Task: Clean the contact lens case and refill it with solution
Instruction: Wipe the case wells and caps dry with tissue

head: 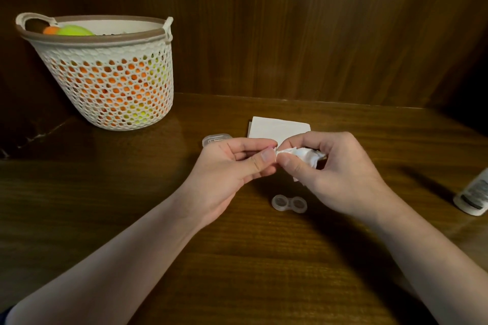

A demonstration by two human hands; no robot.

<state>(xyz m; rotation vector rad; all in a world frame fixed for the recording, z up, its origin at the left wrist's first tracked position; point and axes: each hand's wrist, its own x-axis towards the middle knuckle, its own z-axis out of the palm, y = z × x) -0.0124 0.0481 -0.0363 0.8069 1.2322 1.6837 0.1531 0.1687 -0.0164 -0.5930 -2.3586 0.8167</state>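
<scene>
Both hands, left (pixel 232 166) and right (pixel 330 166), pinched a crumpled tissue (pixel 303 154) above the open case (pixel 289 203) on the table (pixel 237 258)

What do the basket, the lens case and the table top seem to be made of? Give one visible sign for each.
Basket: probably moulded plastic, matt white; regular punched holes.
Lens case: likely clear plastic, slightly frosted; the table shows through.
Table top: wood or wood veneer, glossy; dark grain lines and sheen.

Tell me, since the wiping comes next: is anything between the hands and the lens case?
Nothing visible. The lens case lies open on the table just below both hands, which hold a crumpled tissue.
</scene>
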